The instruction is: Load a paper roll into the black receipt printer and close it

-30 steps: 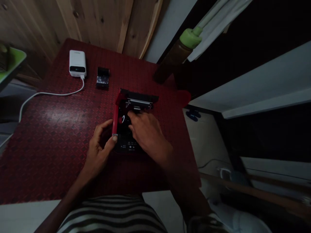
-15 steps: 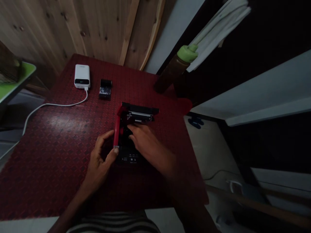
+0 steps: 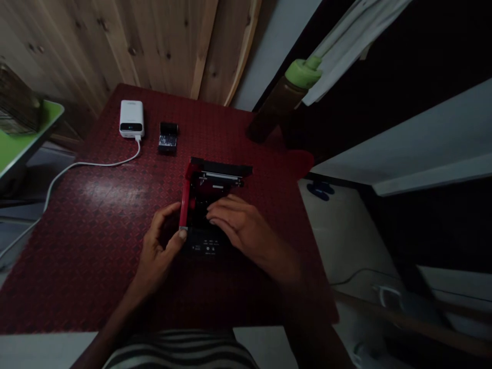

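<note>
A small red and black device [image 3: 184,202] that looks like a label printer stands on the table with its lid raised, its inside dark. White markings and buttons show on its front panel. My left hand [image 3: 159,243] grips its left side, thumb on the front corner and fingers along the red wall. Over the right part of the open bay is my right hand [image 3: 240,223], fingers bent and pressed together; what they hold, if anything, is hidden. Beyond the printer lies a black ribbon roll [image 3: 168,138], partly unwound.
The red patterned table [image 3: 96,246] bears a white power bank [image 3: 131,118] with a white cable [image 3: 92,164] running off left. A brown bottle with a green cap [image 3: 303,74] stands at the back right. A green-topped surface [image 3: 34,133] is at the left.
My right hand has drawn back slightly from deep in the bay towards the right, and more of the inside shows. My left hand keeps its grip on the printer.
</note>
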Demonstrator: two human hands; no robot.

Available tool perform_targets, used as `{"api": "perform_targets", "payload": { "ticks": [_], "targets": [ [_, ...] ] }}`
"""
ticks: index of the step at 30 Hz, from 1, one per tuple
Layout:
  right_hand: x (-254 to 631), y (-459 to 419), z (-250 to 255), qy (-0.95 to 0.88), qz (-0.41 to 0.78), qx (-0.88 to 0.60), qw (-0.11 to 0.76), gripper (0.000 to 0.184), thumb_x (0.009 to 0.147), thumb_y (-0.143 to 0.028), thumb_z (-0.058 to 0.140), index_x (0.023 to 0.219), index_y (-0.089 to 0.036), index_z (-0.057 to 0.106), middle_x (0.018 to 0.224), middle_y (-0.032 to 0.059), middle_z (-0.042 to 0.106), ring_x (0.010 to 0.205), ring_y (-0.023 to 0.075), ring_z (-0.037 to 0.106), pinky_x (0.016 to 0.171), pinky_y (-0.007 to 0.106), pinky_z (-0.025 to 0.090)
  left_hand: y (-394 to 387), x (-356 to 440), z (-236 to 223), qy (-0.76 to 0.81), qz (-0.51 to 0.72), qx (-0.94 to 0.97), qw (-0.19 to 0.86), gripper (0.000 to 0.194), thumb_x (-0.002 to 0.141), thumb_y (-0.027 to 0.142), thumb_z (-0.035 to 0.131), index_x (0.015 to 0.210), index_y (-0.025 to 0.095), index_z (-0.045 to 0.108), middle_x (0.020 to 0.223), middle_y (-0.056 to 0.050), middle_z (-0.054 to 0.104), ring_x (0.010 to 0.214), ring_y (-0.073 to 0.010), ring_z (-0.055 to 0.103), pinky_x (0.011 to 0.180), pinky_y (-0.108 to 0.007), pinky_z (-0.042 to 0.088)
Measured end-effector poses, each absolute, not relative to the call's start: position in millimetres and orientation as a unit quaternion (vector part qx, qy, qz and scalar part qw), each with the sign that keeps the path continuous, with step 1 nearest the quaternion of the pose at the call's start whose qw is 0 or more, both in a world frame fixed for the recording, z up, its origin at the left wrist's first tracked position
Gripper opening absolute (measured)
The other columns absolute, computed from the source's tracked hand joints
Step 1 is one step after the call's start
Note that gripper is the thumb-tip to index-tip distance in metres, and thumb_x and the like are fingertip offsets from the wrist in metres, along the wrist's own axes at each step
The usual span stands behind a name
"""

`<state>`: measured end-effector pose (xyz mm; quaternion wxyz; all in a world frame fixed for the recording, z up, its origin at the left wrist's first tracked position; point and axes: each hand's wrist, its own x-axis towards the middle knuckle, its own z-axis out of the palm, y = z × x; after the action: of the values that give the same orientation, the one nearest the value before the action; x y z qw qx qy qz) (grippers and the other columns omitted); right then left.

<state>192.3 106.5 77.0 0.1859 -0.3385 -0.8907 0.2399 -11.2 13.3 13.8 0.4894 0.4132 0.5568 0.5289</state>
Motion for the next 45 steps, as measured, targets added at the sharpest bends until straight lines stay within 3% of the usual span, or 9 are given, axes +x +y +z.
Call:
{"api": "perform_targets", "payload": {
  "ticks": [5,11,15,18,20,25,28,39,45],
  "targets": [
    [199.5,86.7,76.6,-0.868,0.154,-0.371,0.292,0.022,0.111,-0.011,0.061,0.104,-0.022,0.079,0.098,0.005,0.076,0.092,0.0195,0.073,0.083,0.034,0.063,20.5,-18.7,29.4,0.578,0.526,0.409,0.47,0.055,0.104,0.056,0.07,0.15,0.027,0.067,0.157,-0.011,0.069,0.146,-0.0347,0.064,0.12,-0.052,0.053],
    [194.8,54.3,65.9,-0.846,0.062,-0.419,0.323,0.027,0.109,-0.005,0.059,0.109,-0.022,0.081,0.104,0.0083,0.077,0.092,0.0199,0.073,0.082,0.034,0.064,90.2,-21.7,51.6,0.545,0.566,0.501,0.364,0.057,0.109,0.064,0.059,0.153,0.029,0.068,0.162,-0.009,0.065,0.15,-0.0331,0.059,0.123,-0.05,0.049],
    [194.0,40.9,55.7,-0.846,-0.002,-0.422,0.325,0.027,0.108,-0.004,0.061,0.112,-0.022,0.082,0.105,0.0092,0.08,0.09,0.0206,0.073,0.082,0.034,0.064,120.0,-12.3,58.6,0.524,0.596,0.49,0.361,0.044,0.108,0.062,0.061,0.102,0.023,0.08,0.123,-0.009,0.079,0.129,-0.031,0.072,0.114,-0.046,0.054],
    [194.8,35.8,50.0,-0.847,-0.037,-0.409,0.337,0.024,0.107,-0.004,0.063,0.111,-0.018,0.082,0.1,0.0103,0.081,0.084,0.0209,0.072,0.078,0.035,0.063,109.2,-9.2,57.7,0.529,0.591,0.487,0.365,0.029,0.099,0.047,0.077,0.084,0.023,0.073,0.125,-0.008,0.079,0.142,-0.0316,0.065,0.122,-0.045,0.05],
    [195.6,33.2,47.8,-0.847,-0.045,-0.403,0.343,0.024,0.106,-0.004,0.064,0.112,-0.018,0.082,0.1,0.0102,0.082,0.082,0.0208,0.072,0.075,0.035,0.063,92.1,-10.3,53.2,0.539,0.574,0.475,0.392,0.021,0.093,0.043,0.083,0.101,0.025,0.078,0.137,-0.008,0.077,0.143,-0.0319,0.066,0.12,-0.046,0.052],
    [196.9,28.4,47.6,-0.841,-0.04,-0.421,0.337,0.029,0.106,-0.004,0.065,0.116,-0.024,0.083,0.121,0.0109,0.086,0.113,0.0273,0.079,0.095,0.044,0.066,53.5,-13.3,34.4,0.565,0.535,0.427,0.461,0.066,0.086,0.046,0.089,0.146,0.027,0.068,0.154,-0.011,0.071,0.141,-0.0329,0.069,0.111,-0.045,0.062],
    [196.4,28.5,48.3,-0.838,-0.021,-0.422,0.346,0.031,0.105,-0.003,0.065,0.116,-0.026,0.083,0.132,0.0093,0.086,0.127,0.0283,0.079,0.103,0.048,0.065,45.9,-12.7,27.2,0.565,0.524,0.41,0.488,0.067,0.089,0.049,0.088,0.148,0.025,0.068,0.156,-0.012,0.071,0.14,-0.0348,0.07,0.108,-0.046,0.064],
    [190.1,32.2,54.3,-0.82,0.051,-0.443,0.358,0.023,0.107,-0.008,0.065,0.11,-0.023,0.082,0.121,0.0081,0.089,0.117,0.0258,0.085,0.102,0.044,0.068,47.0,-12.1,29.1,0.555,0.519,0.421,0.495,0.066,0.092,0.05,0.086,0.15,0.025,0.067,0.151,-0.013,0.073,0.134,-0.0334,0.074,0.1,-0.042,0.068],
    [196.3,24.0,54.3,-0.804,0.098,-0.437,0.391,0.028,0.109,-0.01,0.065,0.132,-0.021,0.077,0.131,0.0117,0.085,0.128,0.0261,0.08,0.109,0.047,0.067,38.3,-14.3,29.9,0.575,0.515,0.392,0.501,0.064,0.092,0.052,0.085,0.15,0.026,0.07,0.153,-0.011,0.073,0.138,-0.0346,0.072,0.106,-0.044,0.065]
  ]
}}
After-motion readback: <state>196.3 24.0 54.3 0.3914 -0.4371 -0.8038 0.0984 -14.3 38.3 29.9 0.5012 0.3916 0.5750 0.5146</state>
